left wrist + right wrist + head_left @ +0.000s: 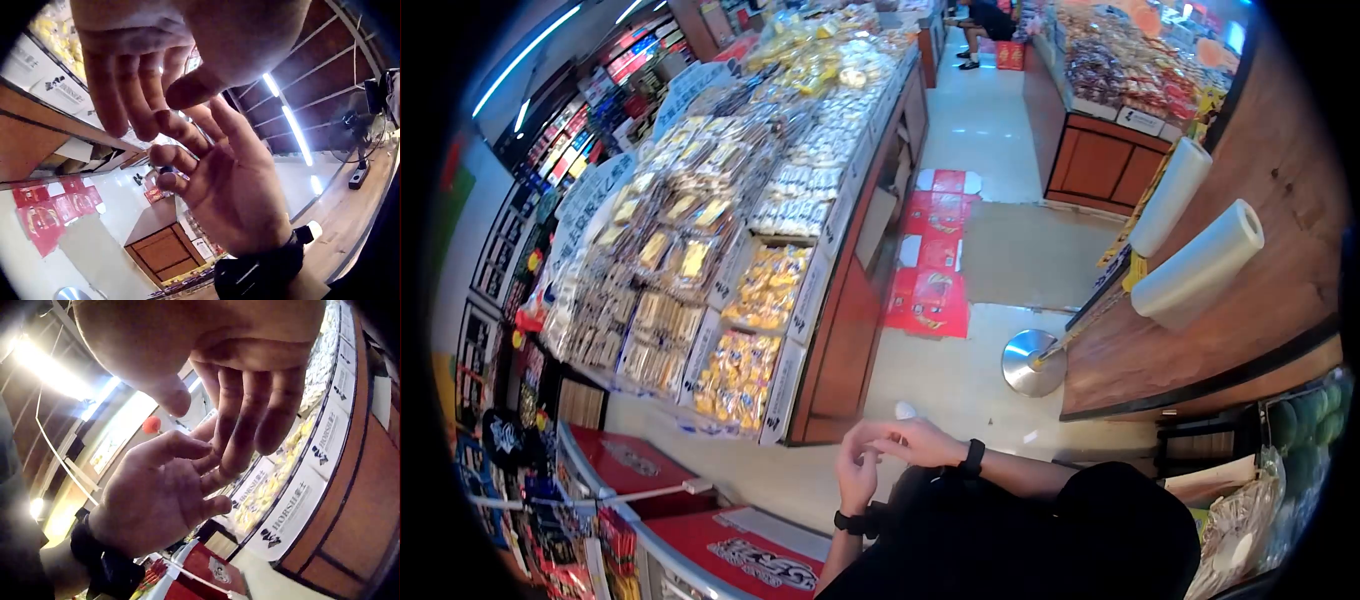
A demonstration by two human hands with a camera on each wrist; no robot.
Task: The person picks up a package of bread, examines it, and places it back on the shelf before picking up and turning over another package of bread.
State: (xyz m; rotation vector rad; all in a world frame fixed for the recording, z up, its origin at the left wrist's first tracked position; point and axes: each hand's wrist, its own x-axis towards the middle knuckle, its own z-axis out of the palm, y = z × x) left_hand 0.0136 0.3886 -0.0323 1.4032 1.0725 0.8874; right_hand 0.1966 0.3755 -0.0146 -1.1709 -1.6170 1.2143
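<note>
Both hands are raised in front of the body, fingertips meeting and overlapping, with nothing visible held between them. In the head view the left hand points upward and the right hand comes in from the right. Seen from the left wrist, the right hand turns its palm toward the left hand, whose fingers hang loosely bent. The right wrist view shows the left hand palm up below the right hand's fingers. Each wrist wears a black band.
A wooden display counter heaped with packaged snacks stands ahead on the left. Red freezer lids are at lower left. Plastic bag rolls, a round metal post base and flattened red cardboard lie to the right and ahead. A person sits far off.
</note>
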